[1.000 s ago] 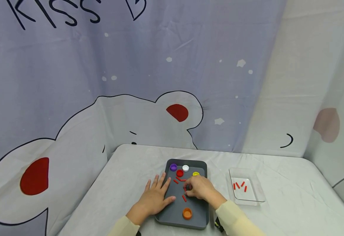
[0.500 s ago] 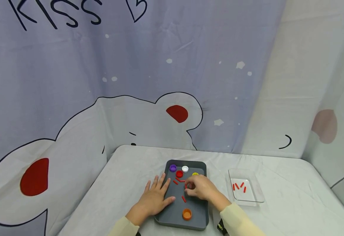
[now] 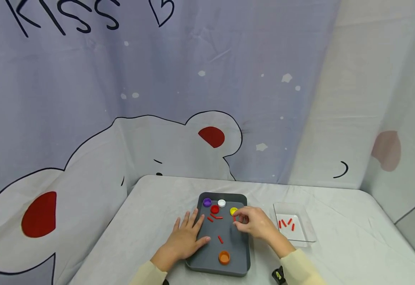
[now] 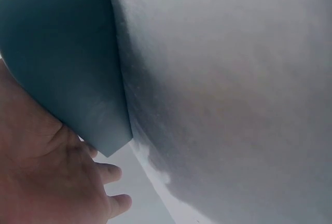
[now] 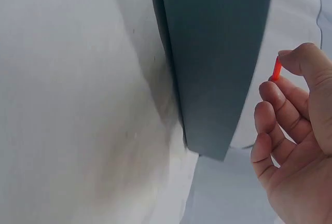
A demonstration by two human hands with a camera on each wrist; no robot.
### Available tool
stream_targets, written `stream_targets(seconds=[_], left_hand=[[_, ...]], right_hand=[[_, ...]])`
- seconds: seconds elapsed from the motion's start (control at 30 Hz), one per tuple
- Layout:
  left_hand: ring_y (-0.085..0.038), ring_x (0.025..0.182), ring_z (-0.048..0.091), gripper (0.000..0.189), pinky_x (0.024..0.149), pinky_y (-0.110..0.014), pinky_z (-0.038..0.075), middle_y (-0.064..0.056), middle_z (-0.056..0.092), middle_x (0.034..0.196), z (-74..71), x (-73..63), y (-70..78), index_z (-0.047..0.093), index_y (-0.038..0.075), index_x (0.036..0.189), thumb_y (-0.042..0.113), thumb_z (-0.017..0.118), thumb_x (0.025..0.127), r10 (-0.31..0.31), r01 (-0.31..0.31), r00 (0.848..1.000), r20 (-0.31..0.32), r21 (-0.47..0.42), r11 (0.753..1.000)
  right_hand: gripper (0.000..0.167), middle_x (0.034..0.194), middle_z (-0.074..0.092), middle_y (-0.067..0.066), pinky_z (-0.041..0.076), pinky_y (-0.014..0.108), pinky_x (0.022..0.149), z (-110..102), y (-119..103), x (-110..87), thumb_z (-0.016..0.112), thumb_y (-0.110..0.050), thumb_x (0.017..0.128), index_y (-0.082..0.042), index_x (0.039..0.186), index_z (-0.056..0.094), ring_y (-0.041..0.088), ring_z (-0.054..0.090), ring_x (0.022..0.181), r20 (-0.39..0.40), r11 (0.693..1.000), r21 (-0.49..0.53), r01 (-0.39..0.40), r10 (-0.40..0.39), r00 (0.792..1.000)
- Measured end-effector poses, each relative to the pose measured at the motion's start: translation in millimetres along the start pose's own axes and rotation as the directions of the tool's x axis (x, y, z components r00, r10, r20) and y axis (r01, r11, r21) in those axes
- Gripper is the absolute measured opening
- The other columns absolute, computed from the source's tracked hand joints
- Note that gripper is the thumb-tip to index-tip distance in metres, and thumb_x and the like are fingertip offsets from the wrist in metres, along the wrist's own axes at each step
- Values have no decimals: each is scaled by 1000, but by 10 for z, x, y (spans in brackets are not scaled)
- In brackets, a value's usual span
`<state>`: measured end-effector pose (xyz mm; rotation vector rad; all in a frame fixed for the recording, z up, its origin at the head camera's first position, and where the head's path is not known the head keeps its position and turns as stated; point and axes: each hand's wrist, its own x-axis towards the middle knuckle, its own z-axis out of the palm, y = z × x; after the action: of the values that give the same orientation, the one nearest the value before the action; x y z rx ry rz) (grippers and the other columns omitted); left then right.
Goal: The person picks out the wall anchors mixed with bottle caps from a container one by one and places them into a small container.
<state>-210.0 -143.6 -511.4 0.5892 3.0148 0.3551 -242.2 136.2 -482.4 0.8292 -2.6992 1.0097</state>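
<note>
My right hand [image 3: 259,225] pinches a small red stick [image 5: 276,69] between thumb and index fingertip, over the right side of a grey tray [image 3: 204,263]. The stick's ends meet the two fingertips in the right wrist view. Just beyond it in the head view is a yellow round cap [image 3: 233,211]. With fingers spread, my left hand [image 3: 183,240] rests over the tray's left rim. Several more red sticks lie on the tray, one of them a lone stick [image 3: 220,239] near the middle. An orange round cap [image 3: 224,257] sits at the near end.
Purple [image 3: 207,202], white and red round caps stand at the tray's far end. To the right, a clear plastic box [image 3: 301,240] holds several red sticks. A white cloth [image 3: 157,198] covers the table, with a printed curtain [image 3: 157,79] behind it.
My right hand has moved from the tray's middle toward its right edge, carrying the pinched red stick. My left hand stays at the left rim.
</note>
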Motion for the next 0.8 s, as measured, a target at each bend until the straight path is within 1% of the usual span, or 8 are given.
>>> stream_targets(seconds=[0.13, 0.2, 0.3, 0.37, 0.57, 0.67, 0.8], left_hand=[[-45, 153, 16, 78, 118, -67, 14, -15, 17, 168, 28, 22, -29, 34, 13, 159, 60, 50, 100, 1, -1, 1000, 1, -2, 1000], [-44, 153, 15, 78, 118, -67, 13, -15, 16, 169, 56, 36, -44, 33, 14, 160, 60, 50, 100, 0, 0, 1000, -2, -5, 1000], [-43, 154, 14, 78, 118, -67, 12, -13, 15, 169, 95, 44, -61, 32, 15, 160, 62, 49, 100, -1, 1, 1000, -9, -3, 1000], [-43, 154, 14, 78, 118, -68, 12, -14, 16, 169, 103, 41, -62, 32, 15, 160, 62, 48, 100, 1, -1, 1000, -14, -4, 1000], [-46, 152, 16, 77, 118, -69, 13, -17, 19, 168, 38, 8, -21, 35, 11, 159, 58, 52, 100, 15, -15, 1000, -16, -20, 1000], [-47, 152, 17, 77, 117, -69, 13, -18, 20, 167, 0, -8, 4, 36, 9, 158, 58, 52, 100, 19, -20, 1000, -13, -30, 999], [-47, 152, 17, 78, 117, -69, 13, -18, 19, 167, -16, -16, 17, 36, 10, 158, 59, 51, 100, 19, -19, 1000, -9, -28, 999]], right_hand=[[16, 75, 58, -14, 45, 21, 59, -93, 44, -73, 80, -12, 84, -12, 99, 77, 0, 50, 65, -28, 1000, 17, -16, 17, 999], [16, 75, 58, -14, 45, 21, 58, -135, 76, -110, 79, -11, 84, -13, 99, 77, 0, 50, 65, -47, 1000, 25, -8, 9, 999], [16, 75, 58, -15, 46, 20, 58, -207, 115, -172, 79, -11, 84, -12, 100, 77, -1, 51, 66, -72, 1000, 28, -8, 10, 997], [17, 75, 59, -16, 46, 20, 59, -251, 141, -215, 79, -11, 84, -11, 101, 77, -2, 51, 66, -84, 999, 30, -22, 25, 996], [16, 74, 60, -17, 46, 21, 59, -388, 224, -339, 80, -9, 82, -13, 98, 77, -2, 53, 66, -143, 999, 17, -33, 35, 989], [17, 73, 60, -18, 45, 21, 57, -458, 268, -397, 80, -7, 81, -14, 96, 77, -3, 52, 66, -176, 1000, 8, -28, 29, 984], [18, 72, 59, -18, 45, 21, 56, -547, 323, -469, 80, -4, 80, -13, 95, 77, -3, 51, 65, -210, 1000, -1, -10, 9, 978]])
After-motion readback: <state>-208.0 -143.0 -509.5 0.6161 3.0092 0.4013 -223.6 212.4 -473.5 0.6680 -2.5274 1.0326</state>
